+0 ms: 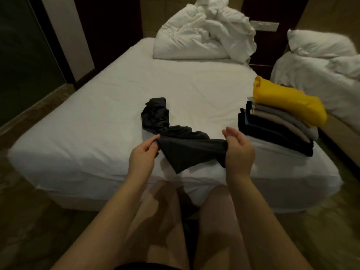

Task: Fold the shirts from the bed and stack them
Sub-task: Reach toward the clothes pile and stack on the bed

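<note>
A dark grey shirt (pixel 175 141) lies crumpled across the white bed (pixel 97 117), its far end bunched toward the middle of the mattress. My left hand (pixel 143 154) pinches one near corner of it between thumb and fingers. My right hand (pixel 236 151) holds the opposite near edge with the thumb side, its other fingers raised and loosely spread. The near hem is stretched between both hands just above the sheet. A stack of folded shirts (pixel 280 123) sits at the bed's right edge, dark ones below, beige and grey in the middle, a yellow one (pixel 286 100) on top.
A bundled white duvet and pillow (pixel 202 34) lie at the head of the bed. A second bed with white bedding (pixel 321 63) stands to the right across a narrow gap. My knees are against the near mattress edge. Tiled floor lies left.
</note>
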